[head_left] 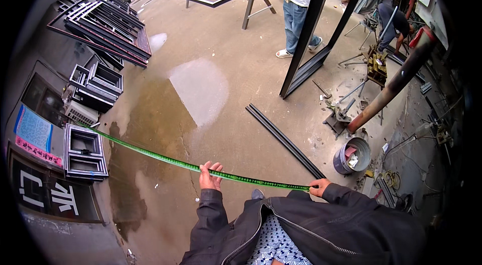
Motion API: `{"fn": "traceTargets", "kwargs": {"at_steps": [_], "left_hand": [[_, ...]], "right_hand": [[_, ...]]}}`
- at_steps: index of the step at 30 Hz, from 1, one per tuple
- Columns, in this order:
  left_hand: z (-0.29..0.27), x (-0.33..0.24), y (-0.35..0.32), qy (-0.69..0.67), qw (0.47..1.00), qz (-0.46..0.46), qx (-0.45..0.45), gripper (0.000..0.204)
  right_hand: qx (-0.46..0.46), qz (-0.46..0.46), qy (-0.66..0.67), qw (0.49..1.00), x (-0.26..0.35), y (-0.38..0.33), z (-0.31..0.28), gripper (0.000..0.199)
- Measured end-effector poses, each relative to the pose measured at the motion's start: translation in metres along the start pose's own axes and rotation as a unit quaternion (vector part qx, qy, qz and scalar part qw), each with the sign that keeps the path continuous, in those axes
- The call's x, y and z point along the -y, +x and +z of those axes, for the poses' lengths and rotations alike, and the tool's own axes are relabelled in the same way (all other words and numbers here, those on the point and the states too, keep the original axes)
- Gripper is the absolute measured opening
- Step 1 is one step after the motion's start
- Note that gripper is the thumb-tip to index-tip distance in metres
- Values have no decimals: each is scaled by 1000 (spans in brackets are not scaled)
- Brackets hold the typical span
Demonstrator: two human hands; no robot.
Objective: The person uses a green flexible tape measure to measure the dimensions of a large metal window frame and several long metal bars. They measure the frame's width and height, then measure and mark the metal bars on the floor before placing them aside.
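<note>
Nearest the camera is the wearer's dark jacket point(326, 222), unzipped over a blue-and-white patterned shirt point(276, 242). Both forearms extend forward over a concrete floor point(231, 99), partly darkened by a brown stain. A green tape measure point(173, 161) spans the lower half of the view, running from the right hand across the left hand and on to the far left, near a slatted metal unit point(83, 113) and a double window frame point(85, 152). The right hand point(318, 187) is closed around the near end of the tape. The left hand point(210, 175) has its fingers partly spread, with the tape lying across it; whether it grips the tape cannot be told.

Beyond the tape, two long dark bars point(286, 140) lie side by side on the floor, their lower ends near the right hand. To their right stands a grey bucket point(342, 162) with scraps inside, close to the foot of a rusty slanting pole point(391, 84). Farther off, a tall black frame point(302, 49) rises beside a standing person in jeans point(295, 24). At upper left, dark frames point(103, 29) are stacked against the wall.
</note>
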State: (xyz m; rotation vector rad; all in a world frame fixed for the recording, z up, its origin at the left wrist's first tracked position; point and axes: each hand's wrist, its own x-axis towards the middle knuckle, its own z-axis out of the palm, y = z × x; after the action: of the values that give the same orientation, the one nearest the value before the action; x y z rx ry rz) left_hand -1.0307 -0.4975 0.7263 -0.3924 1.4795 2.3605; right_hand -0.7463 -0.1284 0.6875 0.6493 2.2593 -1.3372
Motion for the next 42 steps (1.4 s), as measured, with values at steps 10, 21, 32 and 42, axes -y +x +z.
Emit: {"fn": "traceTargets", "kwargs": {"at_steps": [10, 21, 32, 42], "left_hand": [[23, -90, 149, -22, 998, 44, 33, 54], [92, -89, 290, 106, 988, -66, 94, 68], [157, -68, 423, 216, 925, -184, 252, 70], [178, -123, 616, 215, 919, -189, 273, 57]], "right_hand": [[-22, 23, -12, 999, 107, 99, -42, 33], [67, -91, -46, 992, 237, 337, -110, 33], [142, -162, -35, 976, 366, 506, -146, 28], [-7, -51, -44, 998, 353, 602, -199, 25]]}}
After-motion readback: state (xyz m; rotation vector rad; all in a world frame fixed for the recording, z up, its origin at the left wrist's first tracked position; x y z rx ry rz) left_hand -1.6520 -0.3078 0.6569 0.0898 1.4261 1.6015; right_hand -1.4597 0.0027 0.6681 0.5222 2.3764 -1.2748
